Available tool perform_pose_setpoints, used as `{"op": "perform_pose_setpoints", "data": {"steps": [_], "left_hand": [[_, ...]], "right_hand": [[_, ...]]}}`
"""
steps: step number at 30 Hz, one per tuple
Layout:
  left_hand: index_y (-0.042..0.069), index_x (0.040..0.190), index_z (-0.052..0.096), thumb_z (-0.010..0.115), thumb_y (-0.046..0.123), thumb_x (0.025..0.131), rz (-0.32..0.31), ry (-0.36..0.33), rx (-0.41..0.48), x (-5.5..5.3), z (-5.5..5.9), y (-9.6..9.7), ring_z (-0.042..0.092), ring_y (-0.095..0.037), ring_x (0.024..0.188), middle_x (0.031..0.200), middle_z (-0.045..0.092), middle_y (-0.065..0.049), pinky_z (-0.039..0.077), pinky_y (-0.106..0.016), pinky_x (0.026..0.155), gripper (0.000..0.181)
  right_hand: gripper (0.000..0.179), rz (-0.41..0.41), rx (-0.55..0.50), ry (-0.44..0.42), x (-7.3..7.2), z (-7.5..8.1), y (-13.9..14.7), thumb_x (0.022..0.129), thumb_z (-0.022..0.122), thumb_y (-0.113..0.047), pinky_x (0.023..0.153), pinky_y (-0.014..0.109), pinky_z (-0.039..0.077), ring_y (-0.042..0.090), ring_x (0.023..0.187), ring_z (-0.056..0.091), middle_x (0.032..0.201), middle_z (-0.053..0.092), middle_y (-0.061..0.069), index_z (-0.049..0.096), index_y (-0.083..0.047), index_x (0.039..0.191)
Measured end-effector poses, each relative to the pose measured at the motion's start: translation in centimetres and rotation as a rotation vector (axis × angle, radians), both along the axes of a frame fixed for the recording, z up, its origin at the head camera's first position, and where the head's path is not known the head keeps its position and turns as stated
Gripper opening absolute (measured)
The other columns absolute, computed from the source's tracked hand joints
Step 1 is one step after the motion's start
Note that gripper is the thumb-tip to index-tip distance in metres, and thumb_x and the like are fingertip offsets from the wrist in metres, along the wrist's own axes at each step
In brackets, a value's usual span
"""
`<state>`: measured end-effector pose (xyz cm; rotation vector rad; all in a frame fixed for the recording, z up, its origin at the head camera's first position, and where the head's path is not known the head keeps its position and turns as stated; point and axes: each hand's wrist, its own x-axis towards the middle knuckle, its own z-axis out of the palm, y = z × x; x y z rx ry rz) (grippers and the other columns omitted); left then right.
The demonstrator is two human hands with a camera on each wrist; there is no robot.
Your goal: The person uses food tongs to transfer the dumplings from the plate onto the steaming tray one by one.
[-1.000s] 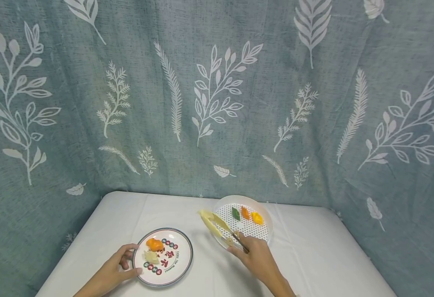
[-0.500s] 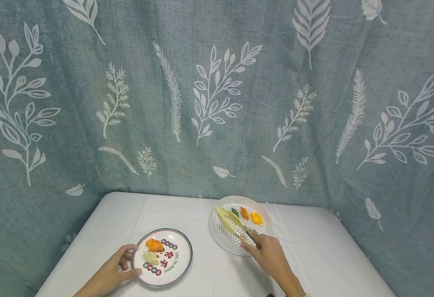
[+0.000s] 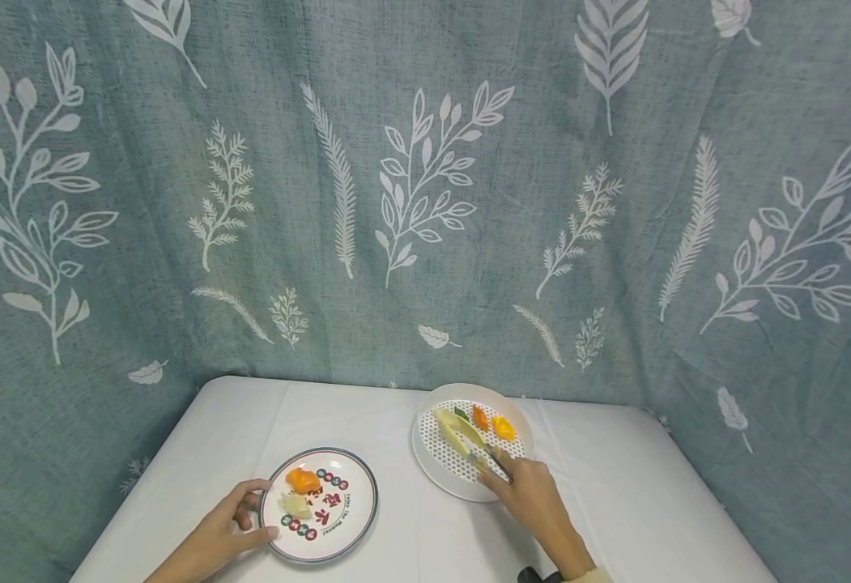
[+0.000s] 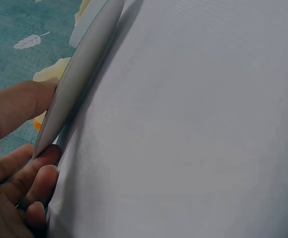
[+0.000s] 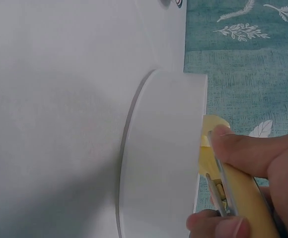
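Observation:
My left hand [image 3: 231, 518] pinches the left rim of a white plate [image 3: 352, 518] with printed red motifs; in the left wrist view the thumb lies over the plate's edge [image 4: 84, 74] and fingers sit under it. On the plate lie an orange, pepper-like piece [image 3: 303, 480] and a pale yellow chunk [image 3: 296, 505]. My right hand [image 3: 534, 498] grips yellow tongs [image 3: 453, 433], their tips down inside a round white strainer basket [image 3: 425, 461]. Near the tips are a green piece [image 3: 460, 412], an orange piece [image 3: 479, 417] and a yellow piece [image 3: 502, 427]. I cannot tell whether the tongs hold anything.
Both dishes stand on a table with a white cloth [image 3: 396, 534]. A blue-green leaf-print curtain [image 3: 425, 243] hangs behind the table and along both sides. The basket's tall side wall [image 5: 159, 153] rises beside the right hand.
My right hand has carried the tongs rightward from the basket's left edge to over its middle, with the tips now lower inside. The left hand and the plate have stayed put.

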<state>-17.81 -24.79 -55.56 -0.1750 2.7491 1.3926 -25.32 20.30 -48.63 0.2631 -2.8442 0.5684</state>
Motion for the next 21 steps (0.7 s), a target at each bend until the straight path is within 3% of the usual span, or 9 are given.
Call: {"op": "perform_pose_setpoints", "data": {"steps": [17,21], "left_hand": [[0.007,0.142,0.051,0.092,0.036,0.075,0.004,-0.012,0.020,-0.1,-0.1,-0.1,0.047,-0.019,0.086,0.106,0.056,-0.002,0.042,-0.034,0.071,0.084],[0.007,0.141,0.051,0.092,0.035,0.074,0.004,-0.009,0.005,-0.1,-0.1,-0.1,0.047,-0.019,0.085,0.106,0.056,-0.002,0.042,-0.035,0.072,0.083]], "right_hand": [[0.058,-0.023,0.075,-0.085,-1.6,0.0,-0.6,0.088,0.082,-0.038,0.058,0.032,0.044,0.020,0.073,0.056,0.110,0.073,0.022,0.070,0.004,0.125],[0.057,-0.015,0.095,-0.098,-1.7,0.1,-0.7,0.087,0.082,-0.038,0.061,0.036,0.047,0.021,0.075,0.057,0.111,0.073,0.021,0.071,0.002,0.126]]}}
